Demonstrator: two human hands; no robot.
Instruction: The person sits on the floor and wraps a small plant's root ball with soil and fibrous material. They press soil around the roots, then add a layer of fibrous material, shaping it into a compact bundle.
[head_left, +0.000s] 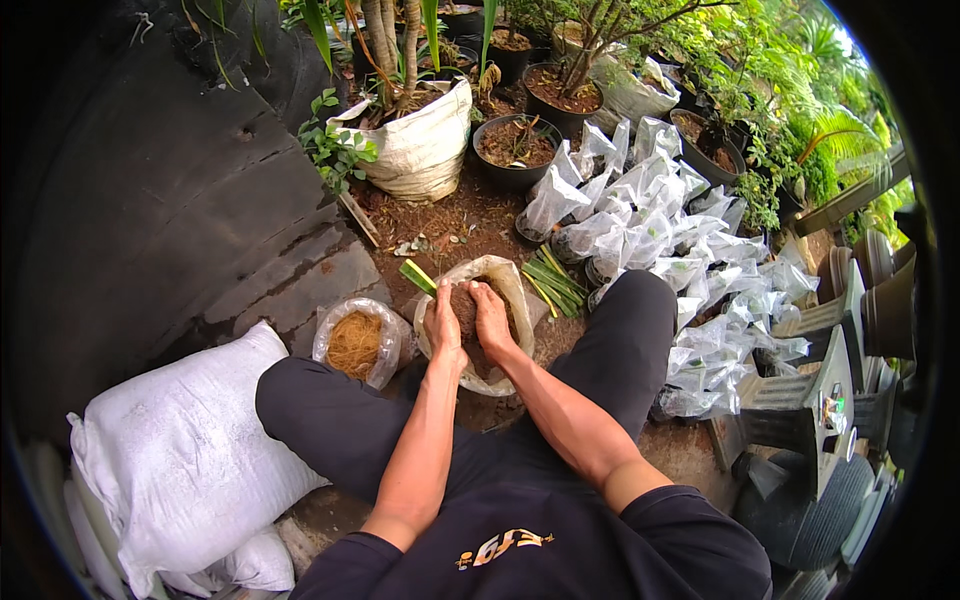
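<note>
My left hand (444, 324) and my right hand (491, 319) cup a clump of dark soil (464, 313) between them, over the mouth of a clear plastic sack (523, 313). More soil lines the inside of that sack. A green leaf cutting with yellow edges (417, 277) juts out beyond my left fingertips; whether that hand grips it is hard to tell. To the right of the sack, several similar leaf cuttings (553, 281) lie in a pile on the ground. Left of it stands a smaller plastic bag of brown fibre (354, 345).
Many small plants under clear plastic bags (637, 232) crowd the right side. Behind are a white sack planter (420, 146) and black pots (517, 174). A full white sack (187, 442) lies at left, beside dark sheeting (172, 195). Stacked pots (889, 300) stand far right.
</note>
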